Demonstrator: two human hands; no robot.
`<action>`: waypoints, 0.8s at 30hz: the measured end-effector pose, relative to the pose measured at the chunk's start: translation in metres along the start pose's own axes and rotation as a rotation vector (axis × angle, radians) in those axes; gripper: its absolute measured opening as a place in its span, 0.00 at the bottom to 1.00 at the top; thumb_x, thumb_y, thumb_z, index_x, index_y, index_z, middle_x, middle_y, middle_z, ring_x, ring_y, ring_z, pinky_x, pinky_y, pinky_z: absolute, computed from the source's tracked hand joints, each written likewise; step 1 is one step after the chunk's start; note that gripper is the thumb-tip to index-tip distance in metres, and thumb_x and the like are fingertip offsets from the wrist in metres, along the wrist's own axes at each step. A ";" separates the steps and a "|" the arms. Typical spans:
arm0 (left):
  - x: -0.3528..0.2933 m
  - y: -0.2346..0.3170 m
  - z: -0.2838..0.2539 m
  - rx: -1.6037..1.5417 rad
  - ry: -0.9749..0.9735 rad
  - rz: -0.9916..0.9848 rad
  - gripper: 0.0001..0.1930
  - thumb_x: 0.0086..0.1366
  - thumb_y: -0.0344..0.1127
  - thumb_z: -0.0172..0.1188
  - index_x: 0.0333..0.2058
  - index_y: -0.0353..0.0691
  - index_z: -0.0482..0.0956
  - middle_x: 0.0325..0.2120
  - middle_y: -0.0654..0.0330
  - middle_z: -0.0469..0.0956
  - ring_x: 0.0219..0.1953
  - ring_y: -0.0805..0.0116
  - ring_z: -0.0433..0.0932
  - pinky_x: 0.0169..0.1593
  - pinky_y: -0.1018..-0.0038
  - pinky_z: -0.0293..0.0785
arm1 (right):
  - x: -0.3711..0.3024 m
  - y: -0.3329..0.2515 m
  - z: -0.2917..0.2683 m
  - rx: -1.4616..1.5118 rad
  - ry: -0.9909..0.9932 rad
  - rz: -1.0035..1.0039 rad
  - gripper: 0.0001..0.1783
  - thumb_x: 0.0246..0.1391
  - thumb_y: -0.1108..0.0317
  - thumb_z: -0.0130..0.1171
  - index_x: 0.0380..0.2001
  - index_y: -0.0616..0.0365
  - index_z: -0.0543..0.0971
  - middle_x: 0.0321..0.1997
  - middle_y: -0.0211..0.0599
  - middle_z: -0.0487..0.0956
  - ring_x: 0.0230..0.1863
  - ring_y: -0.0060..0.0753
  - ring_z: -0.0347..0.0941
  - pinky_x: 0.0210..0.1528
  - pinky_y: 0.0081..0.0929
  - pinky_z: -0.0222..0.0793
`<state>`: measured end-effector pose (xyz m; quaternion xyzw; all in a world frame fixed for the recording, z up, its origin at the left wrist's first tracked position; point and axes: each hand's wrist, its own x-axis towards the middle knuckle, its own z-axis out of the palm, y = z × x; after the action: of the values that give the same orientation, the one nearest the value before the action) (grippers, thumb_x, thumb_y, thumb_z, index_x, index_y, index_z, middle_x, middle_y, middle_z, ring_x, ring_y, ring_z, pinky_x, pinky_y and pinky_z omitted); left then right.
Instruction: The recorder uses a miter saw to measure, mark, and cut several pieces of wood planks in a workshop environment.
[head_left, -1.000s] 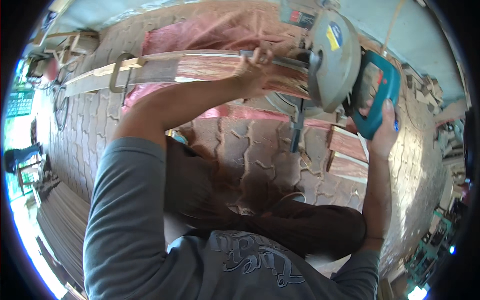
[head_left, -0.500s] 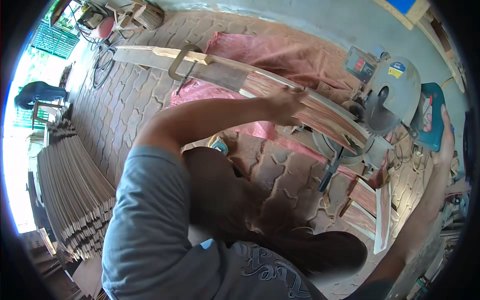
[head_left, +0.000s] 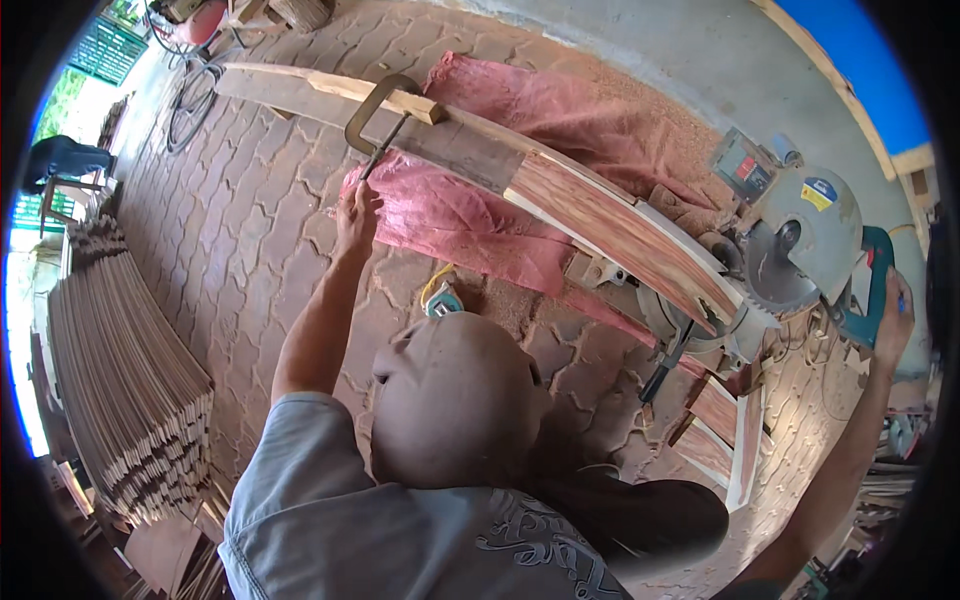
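Observation:
My left hand [head_left: 357, 213] is closed at the lower end of the screw of a C-clamp [head_left: 362, 118]. The clamp's jaw straddles a pale wooden block [head_left: 425, 106] on a long rail. My right hand [head_left: 893, 322] is wrapped at the green handle [head_left: 872, 290] of a miter saw [head_left: 815, 225], whose round blade [head_left: 780, 275] stands above the board. A reddish, strongly grained wooden board [head_left: 610, 228] lies along the rail, reaching the saw's base at its right end. No hand touches that board.
Pink cloth [head_left: 470, 215] lies beneath the rail. A tape measure [head_left: 443, 300] rests on the paving by my head. Wood offcuts [head_left: 722, 425] lie below the saw, a large stack of thin slats [head_left: 130, 370] at left. A person in dark clothing [head_left: 65, 160] is at far left.
My left hand has left the grained board and moved left to the clamp's screw. My right hand stays at the saw handle. The view has shifted somewhat.

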<state>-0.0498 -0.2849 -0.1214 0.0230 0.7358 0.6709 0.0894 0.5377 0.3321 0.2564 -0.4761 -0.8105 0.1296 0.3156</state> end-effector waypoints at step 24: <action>-0.004 0.018 0.009 0.038 0.150 -0.257 0.23 0.73 0.49 0.53 0.51 0.31 0.73 0.51 0.36 0.76 0.49 0.36 0.80 0.57 0.46 0.77 | 0.034 0.085 -0.037 1.494 -0.430 1.099 0.27 0.70 0.53 0.58 0.61 0.65 0.79 0.56 0.35 0.81 0.57 0.28 0.75 0.64 0.26 0.66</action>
<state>-0.0461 -0.2750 -0.1042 -0.1198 0.7498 0.6397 0.1191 0.6084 0.4012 0.2543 -0.4318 -0.2215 0.8292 0.2772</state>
